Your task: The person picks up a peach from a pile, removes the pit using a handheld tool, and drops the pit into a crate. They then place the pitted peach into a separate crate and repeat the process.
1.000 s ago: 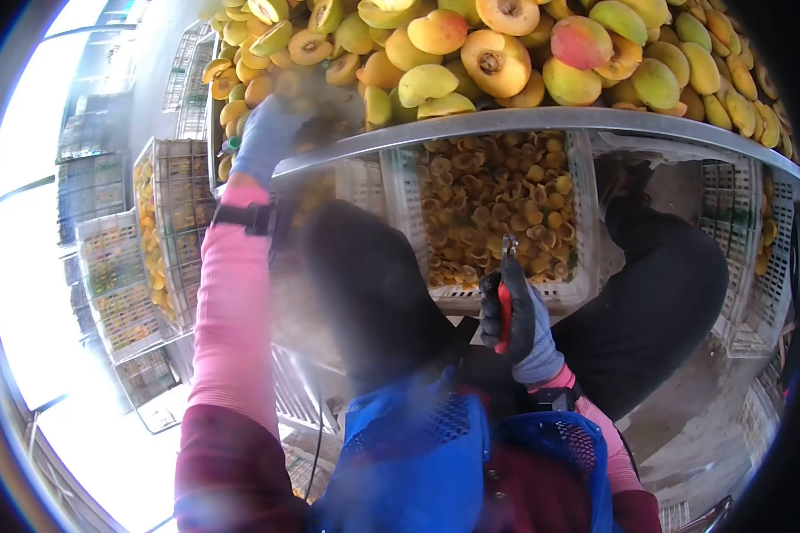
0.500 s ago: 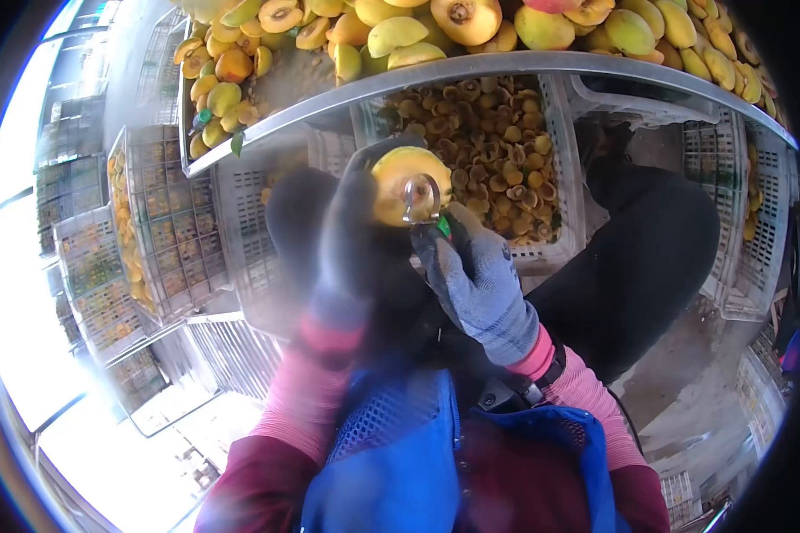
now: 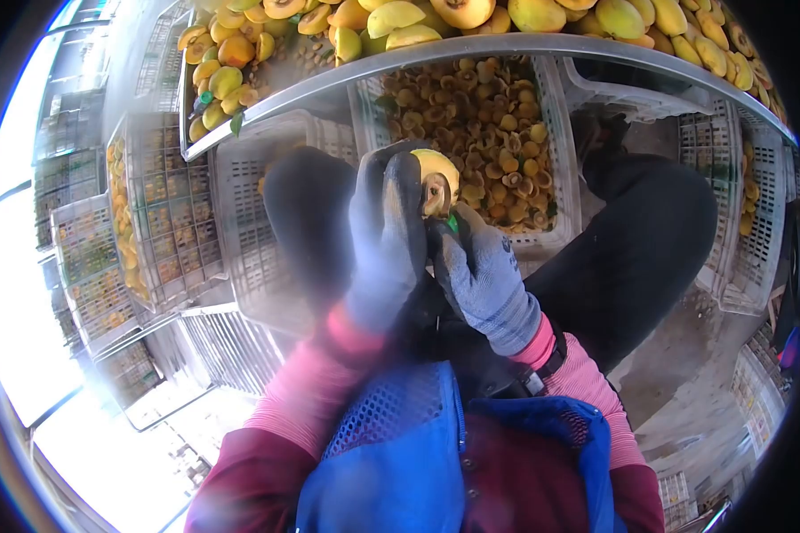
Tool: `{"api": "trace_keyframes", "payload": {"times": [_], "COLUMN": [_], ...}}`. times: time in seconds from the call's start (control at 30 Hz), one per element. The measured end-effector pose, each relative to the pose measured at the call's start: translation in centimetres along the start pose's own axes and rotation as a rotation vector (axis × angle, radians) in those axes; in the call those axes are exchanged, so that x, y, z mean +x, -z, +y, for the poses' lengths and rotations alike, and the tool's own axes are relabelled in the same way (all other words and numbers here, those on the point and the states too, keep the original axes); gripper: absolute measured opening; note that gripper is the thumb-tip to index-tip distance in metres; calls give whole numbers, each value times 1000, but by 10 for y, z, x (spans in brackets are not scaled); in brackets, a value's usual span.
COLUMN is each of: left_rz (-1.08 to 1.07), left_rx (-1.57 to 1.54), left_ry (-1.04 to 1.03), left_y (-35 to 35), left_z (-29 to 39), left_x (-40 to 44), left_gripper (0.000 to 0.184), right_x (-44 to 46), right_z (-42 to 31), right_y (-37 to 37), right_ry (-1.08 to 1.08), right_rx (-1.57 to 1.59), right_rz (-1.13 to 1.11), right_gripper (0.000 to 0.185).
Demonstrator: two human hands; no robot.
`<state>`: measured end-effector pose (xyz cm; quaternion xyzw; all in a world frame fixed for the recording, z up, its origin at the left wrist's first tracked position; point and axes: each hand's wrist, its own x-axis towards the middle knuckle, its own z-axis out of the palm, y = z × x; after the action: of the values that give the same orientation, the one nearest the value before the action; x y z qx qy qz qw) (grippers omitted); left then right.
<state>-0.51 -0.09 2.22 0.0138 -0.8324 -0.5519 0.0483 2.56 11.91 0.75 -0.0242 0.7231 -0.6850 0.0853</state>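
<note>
My left hand, in a grey glove with dark fingers, is closed around a yellow peach half. The brownish cut face with its centre is turned toward my right hand. That gloved hand grips a pitting knife, whose green handle part shows between thumb and fingers. Its curved metal blade is at the middle of the peach half; how deep it sits I cannot tell. Both hands are close together above my lap, in front of a crate of small cut pieces.
A metal-edged table heaped with yellow peaches lies ahead. Under its edge stands a pale plastic crate of brownish cut pieces. More crates with fruit stand at the left, others at the right. My knees flank the middle crate.
My left hand has turned the peach half, so its cut face now looks sideways to the right and shows less. The blade's loop, plainly seen before, is now partly hidden. My right hand barely moved.
</note>
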Motion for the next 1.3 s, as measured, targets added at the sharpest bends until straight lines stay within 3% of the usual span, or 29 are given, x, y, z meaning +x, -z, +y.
{"api": "trace_keyframes", "payload": {"times": [0.1,0.2,0.27,0.33,0.53,0.63,0.77,0.83,0.9,0.93,1.0,1.1,1.13,1.17,1.23,1.27,1.3], "left_rz": [-64,-63,67,149,174,186,86,4,-31,-75,-165,-397,-477,-466,-432,-399,-384], "left_rx": [730,409,321,-207,-165,-49,18,-149,-142,3,86,-353,-332,-212,32,221,124], "left_ry": [-448,-243,-276,162,-2,-182,-71,77,54,9,-23,342,441,239,-171,-475,-317], "left_y": [10,6,-4,-15,-19,-18,-11,-8,-7,-3,3,20,26,26,26,27,26], "left_z": [-13,-10,-12,11,15,4,2,6,3,4,0,10,16,10,-11,-15,-13], "left_x": [-3,-7,-5,-3,-2,-2,-6,-4,-6,-4,4,28,35,34,31,33,30], "left_gripper": [30,31,25,20,22,23,23,25,27,27,27,27,27,26,25,23,21], "right_x": [-6,-11,-14,-14,-5,-4,-4,-7,-15,-18,-19,-16,-18,-18,-10,-8,-7], "right_z": [7,9,12,17,-3,-3,3,12,25,31,38,60,62,63,20,7,-4], "right_y": [2,-2,-7,-12,-5,-4,5,5,1,-2,-3,-14,-15,-15,0,3,5], "right_ry": [37,117,173,215,236,219,209,229,168,120,302,474,349,217,-390,-496,-604], "right_rx": [-47,-105,-121,-109,-77,-49,-63,-83,-69,-52,-213,-196,-20,156,735,827,918], "right_rz": [9,109,186,260,219,187,96,76,44,24,43,53,-19,-67,-298,-321,-342], "right_gripper": [31,34,33,31,24,25,29,31,33,35,35,31,28,24,19,25,33]}}
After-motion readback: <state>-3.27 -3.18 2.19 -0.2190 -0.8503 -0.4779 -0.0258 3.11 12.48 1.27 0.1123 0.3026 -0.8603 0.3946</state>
